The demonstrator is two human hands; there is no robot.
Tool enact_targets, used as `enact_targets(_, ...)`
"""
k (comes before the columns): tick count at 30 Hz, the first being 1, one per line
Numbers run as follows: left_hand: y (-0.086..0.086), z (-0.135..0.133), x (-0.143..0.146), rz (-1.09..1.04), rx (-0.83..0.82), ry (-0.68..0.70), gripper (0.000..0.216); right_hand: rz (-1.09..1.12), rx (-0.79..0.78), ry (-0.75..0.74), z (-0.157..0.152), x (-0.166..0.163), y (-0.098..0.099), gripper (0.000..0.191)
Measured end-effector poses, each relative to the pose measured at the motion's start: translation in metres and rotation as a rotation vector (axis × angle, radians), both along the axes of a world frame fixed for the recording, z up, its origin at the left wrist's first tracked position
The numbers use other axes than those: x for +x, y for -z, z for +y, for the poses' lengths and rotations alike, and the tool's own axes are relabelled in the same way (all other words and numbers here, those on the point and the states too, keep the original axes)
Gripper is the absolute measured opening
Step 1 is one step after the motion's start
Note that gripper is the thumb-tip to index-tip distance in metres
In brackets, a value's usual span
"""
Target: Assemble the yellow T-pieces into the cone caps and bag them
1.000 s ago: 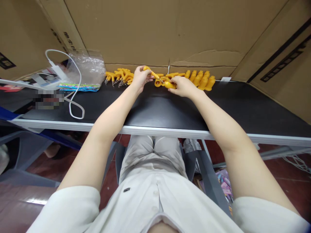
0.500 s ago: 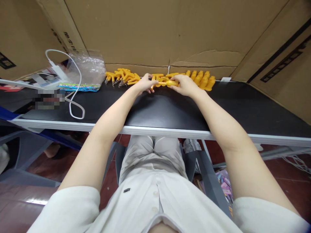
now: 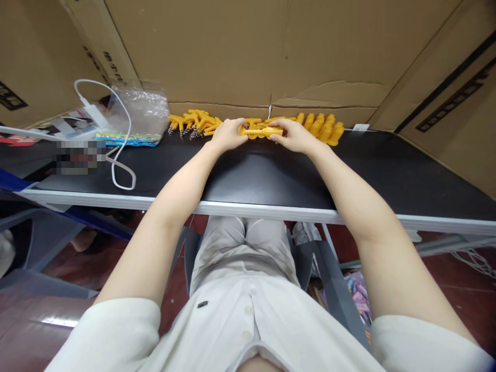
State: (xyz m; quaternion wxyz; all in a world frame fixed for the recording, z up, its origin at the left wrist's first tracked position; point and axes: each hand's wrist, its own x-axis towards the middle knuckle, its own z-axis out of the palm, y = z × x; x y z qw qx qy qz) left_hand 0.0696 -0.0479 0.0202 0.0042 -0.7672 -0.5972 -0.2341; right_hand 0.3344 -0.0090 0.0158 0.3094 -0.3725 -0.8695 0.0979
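Left hand (image 3: 228, 135) closed in since earlier, both hands now pinching yellow piece (image 3: 263, 132); right hand (image 3: 294, 136) gripping other end, mid-join, next needs aligned push.

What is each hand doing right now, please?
Left hand: closed on one end of the yellow plastic piece.
Right hand: closed on its other end, above the black table.

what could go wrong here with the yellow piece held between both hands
The left hand and right hand grip one yellow piece by its ends; a slip could knock it into the row of yellow parts close behind the right hand. The pile with springs lies beside the left hand, so a stray move might scatter or tangle it.
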Motion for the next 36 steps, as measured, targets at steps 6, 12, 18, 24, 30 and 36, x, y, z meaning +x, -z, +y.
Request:
enact_targets(6, 0.000, -0.001, -0.001, -0.010, -0.014, -0.013, 0.051, 0.059, -0.162, 0.048, 0.002, 0.006, -0.003, 0.062)
enact_targets(12, 0.000, 0.000, -0.004, -0.117, 0.005, 0.017, 0.049, 0.354, -0.447, 0.054, -0.021, -0.004, -0.017, 0.051)
enact_targets(18, 0.002, 0.000, -0.004, -0.126, 0.035, 0.057, 0.047, 0.442, -0.737, 0.123, -0.032, -0.012, -0.022, 0.059)
enact_targets(24, -0.001, -0.006, 0.003, -0.058, -0.003, 0.023, 0.046, 0.403, -0.883, 0.199, -0.032, -0.008, -0.022, 0.066)
enact_targets(30, 0.000, -0.004, 0.001, -0.030, 0.014, 0.009, 0.044, 0.420, -0.926, 0.064, -0.034, 0.003, -0.026, 0.027)
enact_targets(36, -0.001, -0.007, 0.002, -0.051, 0.013, 0.006, 0.047, 0.402, -0.883, 0.065, -0.029, 0.003, -0.021, 0.036)
